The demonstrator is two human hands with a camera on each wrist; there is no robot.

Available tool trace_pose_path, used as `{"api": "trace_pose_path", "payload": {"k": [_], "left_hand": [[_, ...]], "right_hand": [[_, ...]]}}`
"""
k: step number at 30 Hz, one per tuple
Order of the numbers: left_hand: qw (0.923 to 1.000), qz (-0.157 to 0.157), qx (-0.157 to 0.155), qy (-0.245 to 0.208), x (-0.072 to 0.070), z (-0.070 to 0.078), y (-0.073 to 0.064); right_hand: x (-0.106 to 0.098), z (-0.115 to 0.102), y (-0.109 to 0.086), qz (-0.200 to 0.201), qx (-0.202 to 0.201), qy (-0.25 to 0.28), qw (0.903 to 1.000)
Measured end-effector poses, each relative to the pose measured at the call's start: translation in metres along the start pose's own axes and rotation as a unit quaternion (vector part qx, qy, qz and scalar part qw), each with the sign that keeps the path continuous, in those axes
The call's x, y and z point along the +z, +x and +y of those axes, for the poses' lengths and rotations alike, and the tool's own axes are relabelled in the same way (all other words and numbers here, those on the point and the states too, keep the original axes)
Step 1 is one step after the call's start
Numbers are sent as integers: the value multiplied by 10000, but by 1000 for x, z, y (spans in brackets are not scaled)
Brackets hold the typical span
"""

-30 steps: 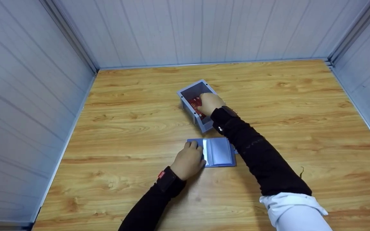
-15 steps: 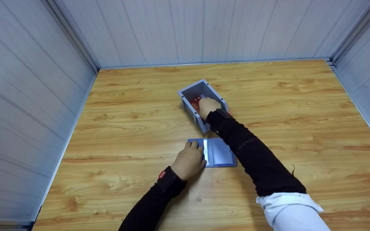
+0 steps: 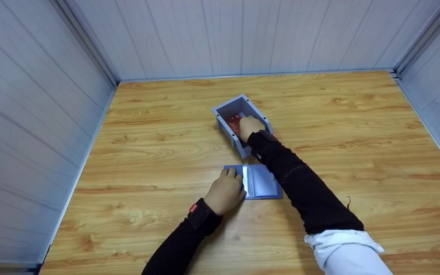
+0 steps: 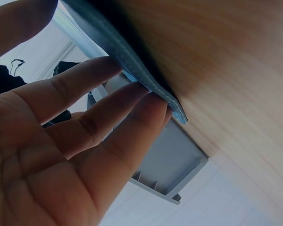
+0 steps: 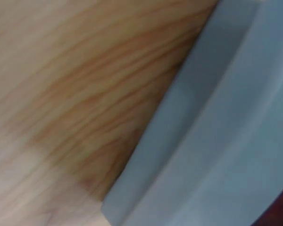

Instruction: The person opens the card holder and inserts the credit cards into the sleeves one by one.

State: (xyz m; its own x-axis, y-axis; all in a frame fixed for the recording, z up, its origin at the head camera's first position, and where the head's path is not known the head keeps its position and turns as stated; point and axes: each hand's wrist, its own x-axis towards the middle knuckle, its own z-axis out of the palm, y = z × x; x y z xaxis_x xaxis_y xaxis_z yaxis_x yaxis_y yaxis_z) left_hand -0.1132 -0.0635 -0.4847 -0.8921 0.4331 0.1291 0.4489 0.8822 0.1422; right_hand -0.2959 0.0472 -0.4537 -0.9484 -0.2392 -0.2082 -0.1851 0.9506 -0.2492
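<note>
A blue card holder (image 3: 264, 183) with clear sleeves lies spread flat on the table. My left hand (image 3: 224, 192) rests on its left flap; in the left wrist view the fairly straight fingers (image 4: 127, 120) touch the stitched edge of the holder (image 4: 132, 61). Behind it stands a grey plastic bin (image 3: 225, 131), set at an angle. My right hand (image 3: 251, 126) reaches down into this bin, beside a red card (image 3: 233, 124) with gold lettering. The right fingertips are hidden, so any grip cannot be made out. The right wrist view shows mostly the bin's wall (image 5: 193, 136).
The wood-grain table (image 3: 147, 152) is bounded by pale panel walls (image 3: 220, 38) at the back and both sides. A thin dark thread (image 3: 348, 201) shows beside the right sleeve (image 3: 315, 191).
My right hand has shifted slightly down and deeper into the bin, and the right forearm has swung a little left. The left hand and card holder have stayed in place.
</note>
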Motion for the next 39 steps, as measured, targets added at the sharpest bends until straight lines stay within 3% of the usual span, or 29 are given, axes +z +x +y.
{"api": "trace_pose_path", "payload": {"k": [20, 33, 39], "left_hand": [[10000, -7, -26, 60, 0, 1, -1], [9998, -199, -43, 73, -1, 0, 1], [9999, -106, -16, 77, 0, 0, 0]], "right_hand": [[0, -1, -3, -55, -30, 37, 10000], [-5, -5, -8, 132, 1, -33, 9999], [-6, -6, -6, 201, -3, -55, 9998]]}}
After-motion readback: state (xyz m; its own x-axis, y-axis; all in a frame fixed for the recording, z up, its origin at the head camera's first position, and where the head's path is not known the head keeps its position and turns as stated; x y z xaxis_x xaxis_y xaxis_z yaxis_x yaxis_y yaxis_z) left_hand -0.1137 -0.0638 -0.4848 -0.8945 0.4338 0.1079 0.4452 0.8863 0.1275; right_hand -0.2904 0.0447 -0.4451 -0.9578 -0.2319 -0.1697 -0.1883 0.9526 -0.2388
